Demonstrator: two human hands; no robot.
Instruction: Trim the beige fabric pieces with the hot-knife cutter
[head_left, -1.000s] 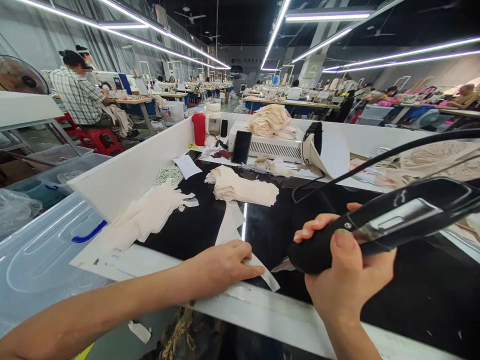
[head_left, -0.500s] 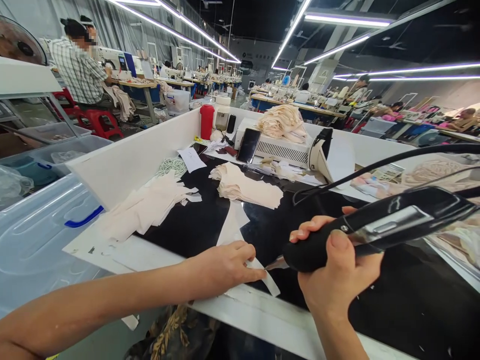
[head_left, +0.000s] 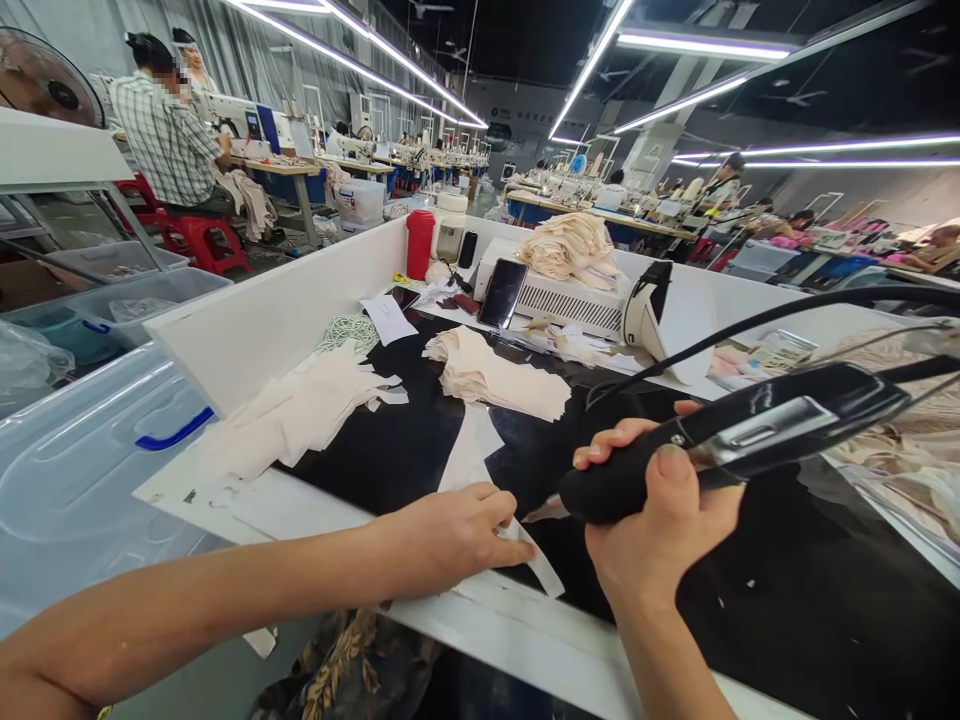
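My left hand (head_left: 469, 538) presses a pale pink fabric piece (head_left: 471, 440) onto the black mat (head_left: 630, 600), fingers bent and the forefinger stretched along it. A narrow end of that piece sticks out below the fingertips. My right hand (head_left: 660, 510) is wrapped round a black corded hand tool (head_left: 750, 425) with a flat metal tip, pointing left. The tip is close to the fabric beside my left fingers; whether it touches is unclear. Beyond my hands lie a neat fabric stack (head_left: 499, 372) and a looser fabric pile (head_left: 292, 410).
A black cable (head_left: 720, 335) arches over the right side. Along the back stand a red cup (head_left: 420, 245), a phone (head_left: 502, 293) and a white vented box (head_left: 559, 295) topped with folded fabric. A clear plastic bin (head_left: 82, 460) is at left. Seated people work at sewing machines beyond.
The tool in my right hand has moved slightly left and up, its tip shifting up from my left fingertips. My left hand stays on the fabric piece. The view has shifted a little.
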